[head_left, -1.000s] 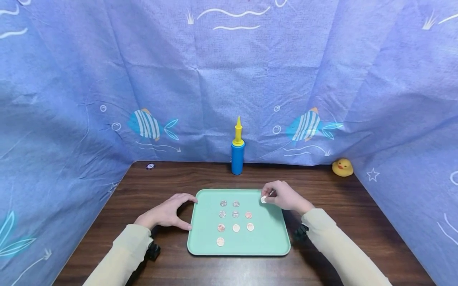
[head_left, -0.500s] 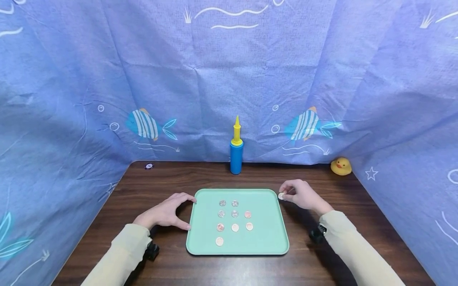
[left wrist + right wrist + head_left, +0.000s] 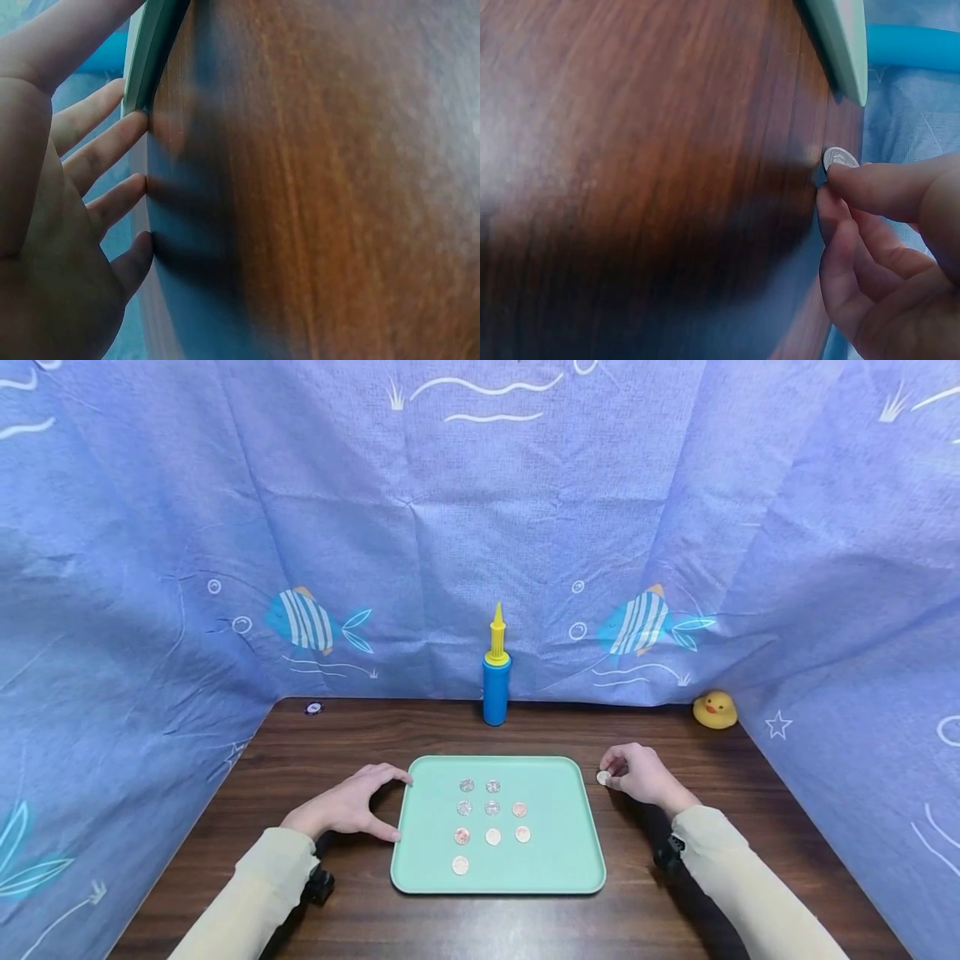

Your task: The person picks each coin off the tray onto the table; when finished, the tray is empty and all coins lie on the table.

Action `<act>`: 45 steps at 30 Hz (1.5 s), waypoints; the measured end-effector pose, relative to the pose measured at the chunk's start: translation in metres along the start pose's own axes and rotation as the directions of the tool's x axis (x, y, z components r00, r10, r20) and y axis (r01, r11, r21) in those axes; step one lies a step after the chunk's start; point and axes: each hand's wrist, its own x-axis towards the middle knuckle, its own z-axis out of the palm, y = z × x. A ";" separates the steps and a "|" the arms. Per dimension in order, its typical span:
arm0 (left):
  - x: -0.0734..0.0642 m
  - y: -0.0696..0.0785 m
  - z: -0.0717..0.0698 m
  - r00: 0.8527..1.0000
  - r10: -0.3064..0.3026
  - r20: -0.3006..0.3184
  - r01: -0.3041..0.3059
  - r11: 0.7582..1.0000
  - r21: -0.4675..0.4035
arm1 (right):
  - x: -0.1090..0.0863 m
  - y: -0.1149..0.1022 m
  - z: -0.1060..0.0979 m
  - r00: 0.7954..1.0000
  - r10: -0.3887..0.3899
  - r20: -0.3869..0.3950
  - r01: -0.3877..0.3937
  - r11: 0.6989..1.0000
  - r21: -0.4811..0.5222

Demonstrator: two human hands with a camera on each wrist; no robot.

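- Head view: the left hand [image 3: 348, 802] is spread, thumb and a fingertip at the left edge of the green tray [image 3: 561, 843].
- The right hand [image 3: 641, 774] pinches a silvery coin [image 3: 602, 777] just beyond the tray's right edge, toward its far corner; whether the coin touches the surface [image 3: 360, 902] cannot be told.
- Nine coins [image 3: 492, 807] lie apart from one another on the tray, with a broad green band between them and its right edge.
- A wide stretch of wood separates the right hand from the surface's right edge.
- Behind the tray's far edge, a narrower strip leads to an upright blue-and-yellow pump [image 3: 496, 693].
- A yellow duck [image 3: 715, 710] sits at the far right corner.
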 end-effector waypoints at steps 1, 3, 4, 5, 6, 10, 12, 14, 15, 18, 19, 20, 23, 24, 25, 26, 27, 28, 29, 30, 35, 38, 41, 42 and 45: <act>0.000 0.000 0.000 1.000 0.005 0.000 -0.005 1.000 -0.001 | 0.000 0.000 0.000 1.000 -0.002 -0.001 0.002 1.000 -0.005; 0.000 0.000 0.000 1.000 0.016 -0.001 -0.016 1.000 -0.003 | 0.000 -0.001 0.000 1.000 -0.003 -0.004 0.003 1.000 -0.016; 0.001 0.001 0.000 1.000 0.021 -0.002 -0.021 1.000 -0.006 | 0.000 -0.002 -0.001 1.000 -0.002 -0.003 0.002 1.000 -0.021; 0.001 0.001 -0.001 1.000 0.026 -0.004 -0.026 1.000 -0.008 | 0.000 -0.003 -0.001 1.000 0.000 -0.001 0.000 1.000 -0.027; 0.001 0.002 -0.001 1.000 0.030 -0.005 -0.030 1.000 -0.008 | 0.000 -0.004 -0.002 1.000 0.002 0.003 -0.002 0.999 -0.033; 0.000 0.002 -0.002 1.000 0.031 -0.002 -0.031 0.999 -0.007 | 0.002 -0.007 -0.003 0.999 0.031 0.037 -0.029 0.998 -0.047; 0.000 0.001 -0.002 1.000 0.028 0.000 -0.028 1.000 -0.003 | 0.003 -0.007 -0.002 0.998 0.042 0.056 -0.039 0.998 -0.054; 0.000 0.001 -0.001 1.000 0.024 0.002 -0.024 1.000 -0.003 | 0.004 -0.007 -0.002 0.996 0.041 0.076 -0.037 0.997 -0.063; 0.000 0.000 -0.001 1.000 0.023 0.002 -0.023 1.000 -0.001 | 0.004 -0.007 -0.002 0.996 0.040 0.084 -0.034 0.997 -0.070; -0.001 0.000 0.001 1.000 0.020 0.002 -0.020 1.000 -0.004 | 0.004 -0.006 -0.001 0.994 0.031 0.105 -0.022 0.996 -0.084; -0.001 0.000 0.001 1.000 0.018 0.003 -0.018 1.000 -0.005 | 0.004 -0.006 -0.002 0.994 0.029 0.110 -0.019 0.996 -0.087; -0.001 0.000 0.001 1.000 0.017 0.002 -0.017 1.000 -0.004 | 0.004 -0.005 -0.002 0.993 0.028 0.112 -0.017 0.996 -0.092; -0.001 0.000 0.002 1.000 0.016 -0.001 -0.016 1.000 -0.001 | 0.004 -0.005 -0.003 0.993 0.017 0.117 -0.006 0.996 -0.093; 0.000 0.000 0.002 1.000 0.016 -0.002 -0.016 1.000 0.000 | 0.004 -0.005 -0.004 0.993 0.014 0.117 -0.003 0.996 -0.091; 0.000 0.000 0.002 1.000 0.015 -0.002 -0.015 1.000 0.002 | 0.004 -0.006 -0.005 0.994 0.009 0.112 0.001 0.996 -0.090; 0.000 0.000 0.002 1.000 0.015 -0.003 -0.015 1.000 0.002 | 0.005 -0.006 -0.005 0.994 0.001 0.106 0.008 0.996 -0.088; 0.000 0.000 0.002 1.000 0.014 -0.002 -0.014 1.000 0.000 | 0.006 -0.008 -0.006 0.995 -0.008 0.100 0.016 0.996 -0.082; 0.000 0.000 0.002 1.000 0.013 -0.001 -0.013 1.000 0.000 | 0.006 -0.009 -0.007 0.996 -0.020 0.091 0.027 0.997 -0.079; 0.000 0.000 0.002 1.000 0.012 0.000 -0.012 1.000 -0.001 | 0.008 -0.011 -0.007 0.997 -0.019 0.080 0.025 0.997 -0.074; 0.000 0.000 0.001 1.000 0.011 -0.001 -0.011 1.000 0.002 | 0.009 -0.013 -0.007 0.997 -0.034 0.068 0.039 0.997 -0.073; 0.000 0.001 -0.001 1.000 0.013 -0.002 -0.013 1.000 0.005 | 0.018 -0.030 0.000 0.994 -0.106 0.036 0.108 0.992 -0.066; 0.001 0.003 -0.002 1.000 0.016 0.004 -0.016 1.000 0.002 | 0.023 -0.044 0.007 0.988 -0.145 0.055 0.149 0.987 -0.066; 0.001 0.004 -0.003 1.000 0.012 0.013 -0.012 1.000 0.005 | 0.028 -0.059 0.015 0.983 -0.163 0.088 0.170 0.983 -0.067; 0.001 0.004 -0.003 1.000 0.010 0.016 -0.010 1.000 0.006 | 0.030 -0.063 0.017 0.981 -0.168 0.098 0.175 0.982 -0.065; 0.000 0.004 -0.004 1.000 -0.003 0.020 0.003 1.000 0.011 | 0.036 -0.076 0.024 0.974 -0.186 0.130 0.196 0.978 -0.067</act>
